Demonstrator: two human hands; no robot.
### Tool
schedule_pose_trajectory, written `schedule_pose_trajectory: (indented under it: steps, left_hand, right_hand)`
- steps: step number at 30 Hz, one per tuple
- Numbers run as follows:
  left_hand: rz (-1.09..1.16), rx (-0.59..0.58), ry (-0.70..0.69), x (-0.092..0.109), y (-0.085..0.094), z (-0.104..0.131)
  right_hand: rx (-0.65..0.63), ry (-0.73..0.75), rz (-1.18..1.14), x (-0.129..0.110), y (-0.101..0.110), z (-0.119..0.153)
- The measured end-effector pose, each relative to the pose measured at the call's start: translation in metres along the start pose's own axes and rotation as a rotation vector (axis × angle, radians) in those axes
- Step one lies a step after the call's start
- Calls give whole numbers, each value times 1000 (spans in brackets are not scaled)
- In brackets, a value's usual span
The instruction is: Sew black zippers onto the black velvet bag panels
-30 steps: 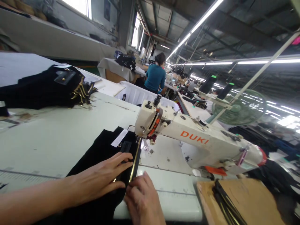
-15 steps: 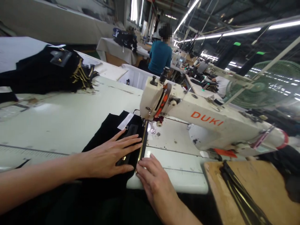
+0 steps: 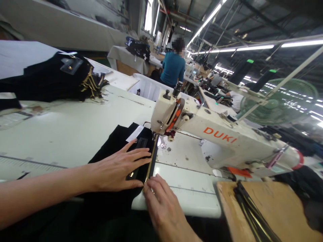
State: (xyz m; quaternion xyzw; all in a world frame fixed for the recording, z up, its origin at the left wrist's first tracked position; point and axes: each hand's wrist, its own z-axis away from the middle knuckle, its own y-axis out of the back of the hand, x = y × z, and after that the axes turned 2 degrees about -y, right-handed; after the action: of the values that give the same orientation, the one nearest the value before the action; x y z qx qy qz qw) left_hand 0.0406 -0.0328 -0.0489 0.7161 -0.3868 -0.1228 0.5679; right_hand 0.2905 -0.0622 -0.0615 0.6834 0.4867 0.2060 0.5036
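Observation:
A black fabric piece [image 3: 111, 146] lies on the sewing table, with a white label [image 3: 135, 133] near its far end. Along its right edge runs a zipper [image 3: 151, 163] with gold teeth, its far end under the needle area of a white sewing machine [image 3: 217, 132]. My left hand [image 3: 117, 169] rests flat on the fabric, fingers spread, their tips beside the zipper. At the zipper's near end, my right hand [image 3: 164, 205] is closed, thumb and fingers pinching it. The pinched end is partly hidden by the fingers.
A pile of black pieces with gold zippers [image 3: 58, 79] lies at the table's left back. Loose zippers [image 3: 252, 215] sit on a brown board [image 3: 280, 201] at the right. A green fan [image 3: 277, 101] and a person in a teal top [image 3: 173, 69] are beyond the machine.
My right hand has shifted slightly nearer to me, still at the zipper's end. My left hand stays on the fabric. The camera view has tilted a little.

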Motion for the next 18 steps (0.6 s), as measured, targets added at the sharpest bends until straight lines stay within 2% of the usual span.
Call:
schedule_pose_trajectory:
  steps: [3, 6, 9, 12, 15, 18]
  left_hand:
    - [-7, -6, 21, 0, 3, -5]
    - [-15, -49, 58, -1, 5, -8]
    - [-36, -84, 82, -3, 5, -8]
    - [-40, -83, 64, -6, 4, -4]
    - [-9, -100, 74, -7, 2, 1]
    - [-6, -127, 103, -5, 1, 7]
  right_hand:
    - [-13, -28, -135, 9, 5, -10]
    - [-49, -68, -253, 35, 14, -35]
    - [2, -113, -138, 71, 12, -62]
    - [14, -88, 68, 98, -4, -76]
    - [17, -76, 143, 105, -19, -74]
    - [24, -66, 111, 96, -21, -70]
